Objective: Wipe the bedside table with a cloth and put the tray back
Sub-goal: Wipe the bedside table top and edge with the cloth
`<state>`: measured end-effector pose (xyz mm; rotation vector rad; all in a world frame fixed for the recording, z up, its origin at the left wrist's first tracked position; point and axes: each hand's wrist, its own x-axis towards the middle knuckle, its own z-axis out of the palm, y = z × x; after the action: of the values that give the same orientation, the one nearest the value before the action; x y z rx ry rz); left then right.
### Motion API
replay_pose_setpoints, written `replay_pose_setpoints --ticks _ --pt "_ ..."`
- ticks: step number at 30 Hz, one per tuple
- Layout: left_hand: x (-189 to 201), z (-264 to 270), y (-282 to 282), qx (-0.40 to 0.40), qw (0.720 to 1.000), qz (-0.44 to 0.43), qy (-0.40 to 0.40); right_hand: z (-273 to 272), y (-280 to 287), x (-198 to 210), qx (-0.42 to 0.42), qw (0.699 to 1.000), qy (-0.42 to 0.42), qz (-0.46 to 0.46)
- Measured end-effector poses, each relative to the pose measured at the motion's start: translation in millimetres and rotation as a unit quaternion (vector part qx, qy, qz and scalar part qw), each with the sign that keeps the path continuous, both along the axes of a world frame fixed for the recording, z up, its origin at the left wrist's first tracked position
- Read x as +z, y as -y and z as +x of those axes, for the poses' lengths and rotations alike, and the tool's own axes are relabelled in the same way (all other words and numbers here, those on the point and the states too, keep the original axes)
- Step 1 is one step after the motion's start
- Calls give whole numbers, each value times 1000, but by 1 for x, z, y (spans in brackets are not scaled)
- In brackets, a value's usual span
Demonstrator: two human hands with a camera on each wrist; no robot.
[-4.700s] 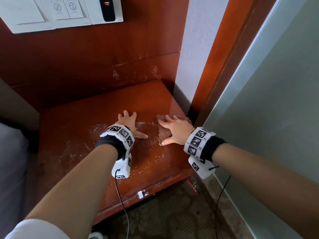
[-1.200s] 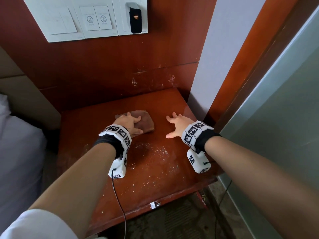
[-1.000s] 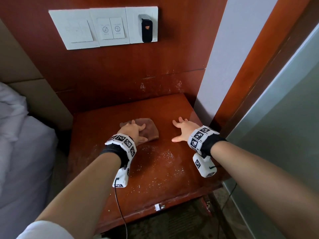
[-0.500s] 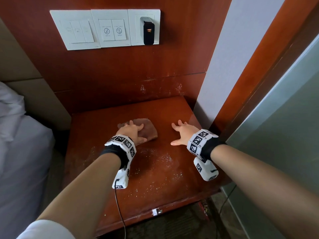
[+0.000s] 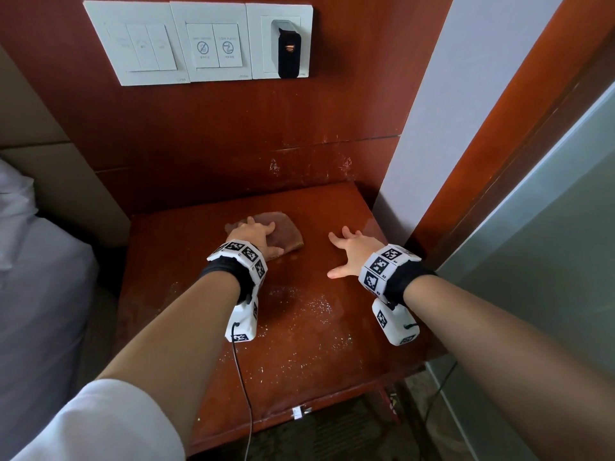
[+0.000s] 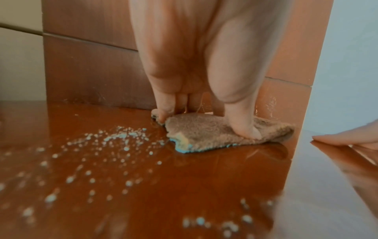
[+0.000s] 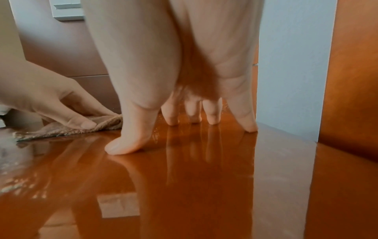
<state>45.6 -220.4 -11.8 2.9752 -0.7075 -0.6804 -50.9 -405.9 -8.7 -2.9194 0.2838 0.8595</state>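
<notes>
A brown cloth point(image 5: 284, 232) lies toward the back middle of the reddish wooden bedside table point(image 5: 299, 354). My left hand point(image 5: 254, 232) rests flat on the cloth point(image 6: 214, 131), the thumb and fingertips pressing it down. My right hand point(image 5: 352, 249) is a short way to the right of the cloth, fingers spread, its fingertips point(image 7: 212, 116) touching the bare glossy top. White crumbs point(image 5: 309, 314) are scattered over the front half of the table, close to the cloth's near edge point(image 6: 114, 139). No tray is in view.
A white switch panel point(image 5: 199, 44) with a black plug point(image 5: 289, 53) is on the wood wall behind. White bedding point(image 5: 40, 277) lies to the left. A pale wall point(image 5: 416, 144) and a glass panel point(image 5: 549, 244) close the right side. A cable point(image 5: 244, 394) hangs over the table's front edge.
Several seconds ago my right hand had the cloth at the right edge; the left hand now presses it toward the back middle. Over the last second both hands barely moved.
</notes>
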Motion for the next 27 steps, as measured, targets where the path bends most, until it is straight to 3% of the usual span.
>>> replay_pose_setpoints --ticks 9,19,27 --pt "-6 -2 -11 14 1000 -11 -6 2 -1 -1 -20 1000 7 12" --pt "-11 3 -48 88 995 -35 17 5 0 -5 -23 1000 11 10" --pt "-12 6 -46 85 996 -14 -6 6 1 -8 -23 1000 7 6"
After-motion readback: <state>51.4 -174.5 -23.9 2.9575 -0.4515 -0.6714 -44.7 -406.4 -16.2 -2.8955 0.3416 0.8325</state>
